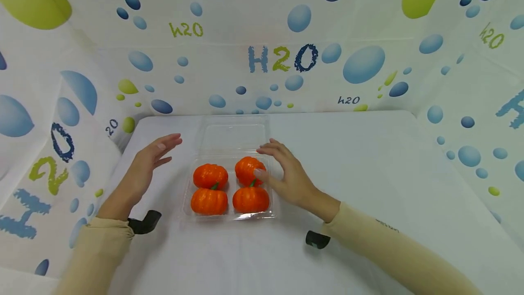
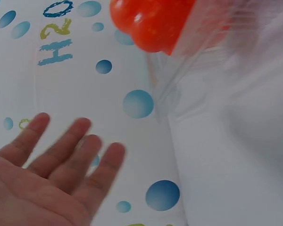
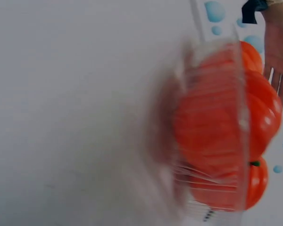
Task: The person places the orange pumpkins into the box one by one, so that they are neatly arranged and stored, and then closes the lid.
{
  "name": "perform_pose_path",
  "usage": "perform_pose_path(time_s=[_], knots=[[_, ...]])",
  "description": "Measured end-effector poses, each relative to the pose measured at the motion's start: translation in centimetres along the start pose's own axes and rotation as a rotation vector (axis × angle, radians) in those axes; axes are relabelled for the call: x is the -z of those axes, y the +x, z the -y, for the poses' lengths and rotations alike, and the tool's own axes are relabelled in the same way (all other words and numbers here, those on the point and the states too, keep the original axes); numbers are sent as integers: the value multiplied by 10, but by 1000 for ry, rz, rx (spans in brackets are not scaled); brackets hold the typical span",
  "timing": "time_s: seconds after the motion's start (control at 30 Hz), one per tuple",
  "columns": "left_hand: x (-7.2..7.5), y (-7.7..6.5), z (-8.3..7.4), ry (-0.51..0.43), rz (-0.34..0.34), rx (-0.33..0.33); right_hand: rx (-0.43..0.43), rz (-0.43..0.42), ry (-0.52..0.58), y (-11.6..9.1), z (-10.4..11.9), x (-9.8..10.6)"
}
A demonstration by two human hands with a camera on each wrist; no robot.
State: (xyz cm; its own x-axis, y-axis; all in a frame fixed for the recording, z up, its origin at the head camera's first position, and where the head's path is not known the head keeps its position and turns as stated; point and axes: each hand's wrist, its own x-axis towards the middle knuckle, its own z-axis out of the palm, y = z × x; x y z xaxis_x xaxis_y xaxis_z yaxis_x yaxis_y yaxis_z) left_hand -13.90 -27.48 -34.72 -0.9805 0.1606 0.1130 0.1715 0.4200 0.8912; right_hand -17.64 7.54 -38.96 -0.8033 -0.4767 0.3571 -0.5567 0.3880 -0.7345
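Several small orange toy pumpkins sit in a clear plastic clamshell box (image 1: 231, 216). The front right pumpkin (image 1: 251, 200) and the back right pumpkin (image 1: 248, 170) have green stems showing nearby. Behind them, the box's transparent lid (image 1: 235, 136) lies folded back on the table. My right hand (image 1: 288, 176) hovers at the box's right side, fingers extended and thumb overlapping the back right pumpkin in the head view; it holds nothing. To the left of the box my left hand (image 1: 143, 165) is raised, apart from it, with fingers spread in the left wrist view.
A white-covered table (image 1: 360, 163) extends to the right of the box. Behind it hangs a white curtain (image 1: 229, 76) with blue and green drops and H2O lettering, which also comes round both sides. Dark wrist mounts (image 1: 145, 223) stick out below the hands.
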Motion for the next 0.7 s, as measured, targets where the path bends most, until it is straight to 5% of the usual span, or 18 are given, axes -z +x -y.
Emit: perform_pose_path(time_s=[0.1,0.27,0.57,0.7], knots=[[4,9,-5,-80,-40,-80,32,-43,31,15,2,8],[11,25,-11,-371,-59,-122,31,-107,143,41,7,20],[23,52,-4,-816,17,-8,-169,-132,585,81,1,32],[23,58,12,-1138,67,12,-303,-115,773,90,-7,30]])
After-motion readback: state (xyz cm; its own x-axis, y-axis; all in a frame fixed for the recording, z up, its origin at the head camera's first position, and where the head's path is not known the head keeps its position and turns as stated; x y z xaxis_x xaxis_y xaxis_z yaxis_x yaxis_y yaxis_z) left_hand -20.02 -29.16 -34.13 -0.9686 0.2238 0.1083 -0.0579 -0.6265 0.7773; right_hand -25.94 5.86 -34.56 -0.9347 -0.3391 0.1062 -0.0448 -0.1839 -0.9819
